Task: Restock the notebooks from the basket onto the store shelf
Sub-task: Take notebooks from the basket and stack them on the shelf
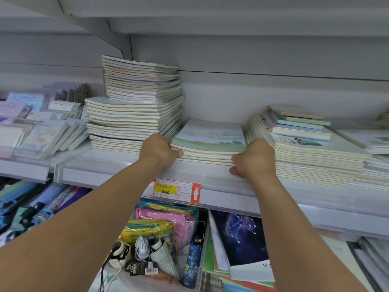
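Note:
A short stack of notebooks [210, 142] with a pale green and blue landscape cover lies on the white store shelf [117, 173], between two taller piles. My left hand [159, 149] grips the stack's left front corner, thumb along the front edge. My right hand [253, 159] grips the right front corner, its thumb down on the shelf's front lip. The basket is out of view.
A tall pile of notebooks [136, 102] stands at the left, a broad pile [311, 150] at the right. Small packaged notepads [40, 127] fill the shelf's left end. A price tag [176, 190] hangs below. The lower shelf holds pouches [166, 226] and a constellation notebook [242, 234].

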Demonstrator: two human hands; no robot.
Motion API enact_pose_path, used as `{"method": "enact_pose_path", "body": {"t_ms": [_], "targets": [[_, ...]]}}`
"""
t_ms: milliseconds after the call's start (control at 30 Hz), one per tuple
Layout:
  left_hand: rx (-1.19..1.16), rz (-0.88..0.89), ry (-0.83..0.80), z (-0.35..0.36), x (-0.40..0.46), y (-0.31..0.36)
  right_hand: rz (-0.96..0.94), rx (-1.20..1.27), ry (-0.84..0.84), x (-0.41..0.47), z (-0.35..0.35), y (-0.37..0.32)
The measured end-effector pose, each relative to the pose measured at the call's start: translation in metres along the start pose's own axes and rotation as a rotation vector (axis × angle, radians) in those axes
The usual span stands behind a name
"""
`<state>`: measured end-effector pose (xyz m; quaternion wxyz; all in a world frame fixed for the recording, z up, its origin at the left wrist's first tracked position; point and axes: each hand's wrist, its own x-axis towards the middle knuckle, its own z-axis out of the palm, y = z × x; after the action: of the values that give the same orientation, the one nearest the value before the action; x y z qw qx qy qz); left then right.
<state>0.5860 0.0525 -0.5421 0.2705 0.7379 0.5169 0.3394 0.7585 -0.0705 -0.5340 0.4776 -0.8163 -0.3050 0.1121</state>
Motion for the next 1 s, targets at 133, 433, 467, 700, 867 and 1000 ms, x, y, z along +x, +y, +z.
{"method": "enact_pose_path", "body": {"t_ms": [133,433,467,700,867,1000], "targets": [[-0.001,-0.022,0.001,0.002,0.002,0.000,-0.021,-0.029,0.024,0.000,0.001,0.003],[-0.049,-0.017,-0.037,0.004,-0.001,-0.001,-0.040,-0.039,0.047,-0.004,0.002,0.004],[-0.063,-0.010,-0.042,0.004,-0.002,-0.002,-0.034,-0.034,0.032,-0.005,0.000,0.003],[-0.026,0.027,-0.073,0.003,-0.005,0.000,-0.021,0.011,0.006,-0.009,-0.002,-0.001],[-0.022,0.023,-0.020,0.003,-0.007,-0.002,-0.051,-0.033,0.033,-0.006,0.000,0.005],[0.036,0.048,-0.010,0.002,-0.010,0.001,-0.073,-0.084,0.079,-0.003,0.003,0.009]]}}
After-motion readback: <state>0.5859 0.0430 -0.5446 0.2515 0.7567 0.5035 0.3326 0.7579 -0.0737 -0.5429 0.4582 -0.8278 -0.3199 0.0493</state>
